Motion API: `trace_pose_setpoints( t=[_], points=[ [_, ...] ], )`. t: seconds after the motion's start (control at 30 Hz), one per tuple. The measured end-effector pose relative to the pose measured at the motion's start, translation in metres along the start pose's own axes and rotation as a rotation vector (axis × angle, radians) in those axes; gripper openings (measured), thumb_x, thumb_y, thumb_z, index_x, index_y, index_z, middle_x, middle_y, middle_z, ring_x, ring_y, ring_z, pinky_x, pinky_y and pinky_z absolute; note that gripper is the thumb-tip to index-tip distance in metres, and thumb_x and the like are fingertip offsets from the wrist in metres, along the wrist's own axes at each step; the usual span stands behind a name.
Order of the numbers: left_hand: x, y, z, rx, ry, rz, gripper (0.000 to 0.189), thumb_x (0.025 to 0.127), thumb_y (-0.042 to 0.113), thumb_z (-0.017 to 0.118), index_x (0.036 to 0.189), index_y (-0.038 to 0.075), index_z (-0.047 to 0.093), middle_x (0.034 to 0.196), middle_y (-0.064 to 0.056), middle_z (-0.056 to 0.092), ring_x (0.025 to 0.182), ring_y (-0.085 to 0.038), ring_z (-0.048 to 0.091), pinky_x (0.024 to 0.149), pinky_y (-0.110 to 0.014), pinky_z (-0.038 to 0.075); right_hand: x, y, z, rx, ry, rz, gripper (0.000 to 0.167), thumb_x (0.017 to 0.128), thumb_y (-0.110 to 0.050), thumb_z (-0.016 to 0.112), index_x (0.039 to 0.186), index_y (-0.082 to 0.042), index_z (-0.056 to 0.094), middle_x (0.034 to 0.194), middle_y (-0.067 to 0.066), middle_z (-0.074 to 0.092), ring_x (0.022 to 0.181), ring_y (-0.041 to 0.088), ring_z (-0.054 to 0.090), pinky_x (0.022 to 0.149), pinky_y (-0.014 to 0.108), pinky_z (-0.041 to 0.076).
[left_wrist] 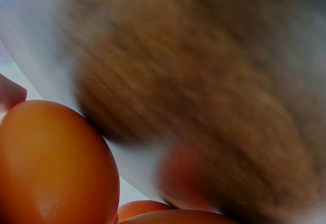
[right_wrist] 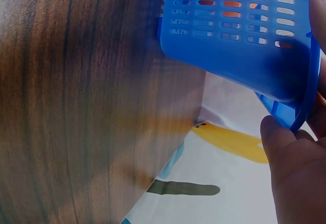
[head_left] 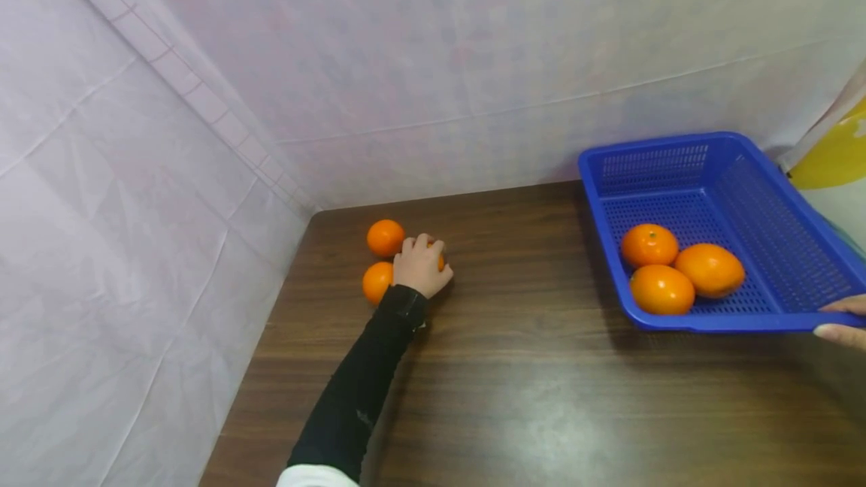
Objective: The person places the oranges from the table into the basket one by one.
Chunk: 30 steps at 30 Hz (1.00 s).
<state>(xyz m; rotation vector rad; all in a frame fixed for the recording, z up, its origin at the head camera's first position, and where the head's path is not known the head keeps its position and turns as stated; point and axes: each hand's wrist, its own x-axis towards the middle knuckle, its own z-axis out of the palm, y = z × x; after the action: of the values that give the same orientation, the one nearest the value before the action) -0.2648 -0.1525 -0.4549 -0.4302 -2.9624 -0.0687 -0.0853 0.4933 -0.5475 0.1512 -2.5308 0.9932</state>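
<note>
My left hand (head_left: 418, 269) curls its fingers over an orange (head_left: 441, 261) on the wooden table, covering most of it. Two more oranges lie just left of that hand, one farther back (head_left: 386, 237) and one nearer (head_left: 376, 282). The left wrist view has a large orange (left_wrist: 56, 168) with a fingertip (left_wrist: 10, 94) at its upper edge; a brown blur covers much of that view. At the far right, my right hand (head_left: 846, 322) pinches the near corner rim of a blue plastic basket (head_left: 666, 143). Three oranges (head_left: 661, 290) sit together at the basket's left side.
The dark wooden table (head_left: 501, 367) meets a pale cloth-covered wall (head_left: 460, 149) at the back and another pale sheet (head_left: 135, 307) on the left. A yellow shape (head_left: 832, 152) shows beyond the basket at the right.
</note>
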Motion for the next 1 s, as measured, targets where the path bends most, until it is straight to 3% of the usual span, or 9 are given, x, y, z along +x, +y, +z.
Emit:
trace_pose_setpoints(
  t=[0.37, 0.77, 1.0],
  points=[
    [-0.002, 0.002, -0.003, 0.052, -0.023, 0.01, 0.042, 0.091, 0.038, 0.072, 0.129, 0.021, 0.066, 0.133, -0.009, 0.058, 0.123, -0.037, 0.053, 0.09, -0.051, 0.055, 0.003, -0.027, -0.002, -0.018, 0.021, 0.009, 0.066, 0.072, -0.003, 0.085, 0.092, -0.06, 0.059, 0.098, -0.057, 0.043, 0.087, -0.035, 0.039, 0.069, -0.002, 0.028],
    [-0.001, 0.002, -0.001, 0.066, -0.011, 0.023, 0.04, 0.09, 0.038, 0.072, 0.126, 0.021, 0.067, 0.132, -0.01, 0.059, 0.122, -0.038, 0.053, 0.089, -0.052, 0.055, 0.004, -0.038, -0.001, 0.02, 0.055, -0.029, 0.068, 0.071, 0.002, 0.084, 0.095, -0.058, 0.061, 0.101, -0.057, 0.045, 0.092, -0.035, 0.042, 0.074, -0.004, 0.028],
    [-0.001, 0.002, 0.0, 0.064, -0.001, 0.03, 0.04, 0.09, 0.038, 0.072, 0.126, 0.021, 0.067, 0.13, -0.01, 0.059, 0.121, -0.038, 0.053, 0.089, -0.051, 0.055, 0.005, -0.047, -0.002, 0.0, 0.07, -0.043, 0.069, 0.074, -0.003, 0.084, 0.096, -0.062, 0.057, 0.098, -0.059, 0.045, 0.101, -0.034, 0.036, 0.095, -0.004, 0.018]
  ],
)
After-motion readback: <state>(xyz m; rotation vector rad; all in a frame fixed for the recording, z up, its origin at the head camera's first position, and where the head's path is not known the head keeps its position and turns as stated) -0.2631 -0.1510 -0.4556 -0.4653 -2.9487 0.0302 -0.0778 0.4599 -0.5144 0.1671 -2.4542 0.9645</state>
